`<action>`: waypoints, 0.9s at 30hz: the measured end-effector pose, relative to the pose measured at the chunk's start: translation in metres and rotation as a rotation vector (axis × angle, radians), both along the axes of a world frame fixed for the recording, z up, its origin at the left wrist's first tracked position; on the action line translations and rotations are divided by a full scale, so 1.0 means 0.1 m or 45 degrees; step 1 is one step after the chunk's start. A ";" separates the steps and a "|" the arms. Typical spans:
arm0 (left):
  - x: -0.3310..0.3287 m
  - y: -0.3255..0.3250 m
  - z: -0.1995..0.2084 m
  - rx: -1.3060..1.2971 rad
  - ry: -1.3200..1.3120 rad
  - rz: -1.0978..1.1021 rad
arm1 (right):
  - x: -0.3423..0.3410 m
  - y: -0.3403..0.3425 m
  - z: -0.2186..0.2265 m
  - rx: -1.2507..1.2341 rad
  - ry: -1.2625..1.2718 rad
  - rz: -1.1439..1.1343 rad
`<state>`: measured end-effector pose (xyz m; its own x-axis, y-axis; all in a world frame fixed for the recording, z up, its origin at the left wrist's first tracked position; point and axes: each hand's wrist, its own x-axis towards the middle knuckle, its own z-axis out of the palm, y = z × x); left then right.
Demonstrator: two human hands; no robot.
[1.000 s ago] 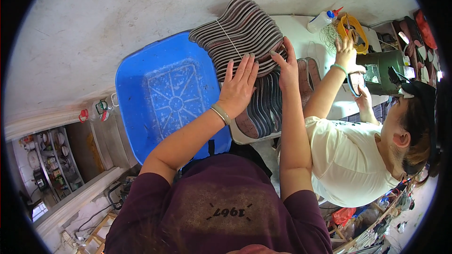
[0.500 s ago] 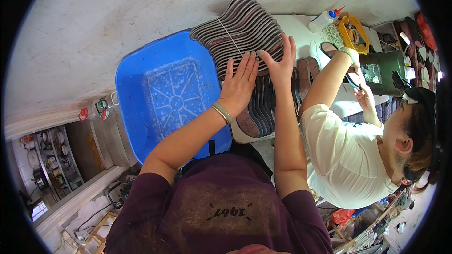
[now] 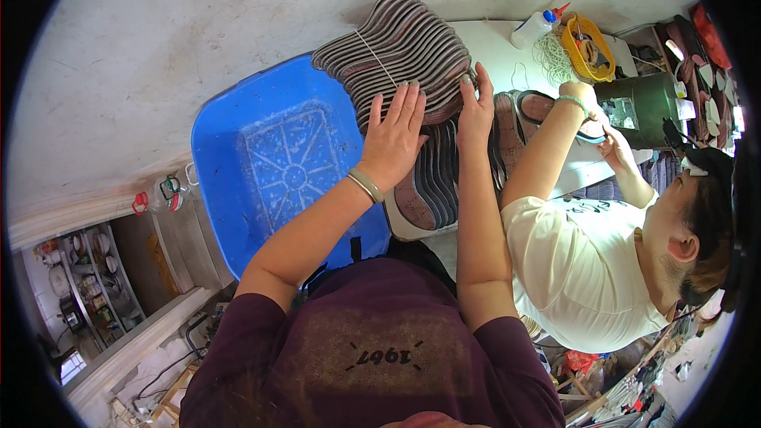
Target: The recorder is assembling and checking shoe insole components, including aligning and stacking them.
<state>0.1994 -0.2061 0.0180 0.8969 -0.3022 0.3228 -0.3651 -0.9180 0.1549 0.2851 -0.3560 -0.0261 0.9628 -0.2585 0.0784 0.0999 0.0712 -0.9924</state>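
Note:
A bundle of shoe soles point(image 3: 400, 43), dark and stacked on edge, lies against the wall with a thin pale string across it. Across its near edge rests my left hand point(image 3: 394, 128), flat, fingers stretched and spread. At the bundle's right end is my right hand point(image 3: 476, 113), upright, its thumb and fingers apart beside the corner; some of its fingers are hidden from view. Just below the bundle, a second row of soles point(image 3: 430, 182) lies between my forearms on the white table point(image 3: 476, 32).
A big blue plastic tub point(image 3: 297, 158) stands at the left. To the right, a co-worker point(image 3: 583, 269) in a white shirt handles a sole point(image 3: 539, 107). Beyond are a white squeeze bottle point(image 3: 533, 30), a heap of string point(image 3: 552, 61), a yellow basket point(image 3: 588, 47) and a green machine point(image 3: 642, 107).
My left hand has slid slightly left and down along the bundle. My right hand has shifted lower, its spread fingers drawing closer together. The co-worker's hands moved a little, still with the sole.

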 end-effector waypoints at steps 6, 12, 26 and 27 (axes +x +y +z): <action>0.02 0.02 0.01 -0.114 0.019 -0.011 | -0.13 0.11 0.04 0.063 0.076 -0.045; -0.03 0.04 0.01 -0.067 -0.015 -0.039 | -0.12 0.21 0.14 -0.094 0.082 -0.078; 1.48 1.22 0.20 -0.391 0.493 0.367 | -0.34 0.30 0.17 0.178 0.228 -0.115; 1.53 1.17 0.21 -0.395 0.634 0.257 | -0.39 0.26 0.04 0.199 0.342 -0.188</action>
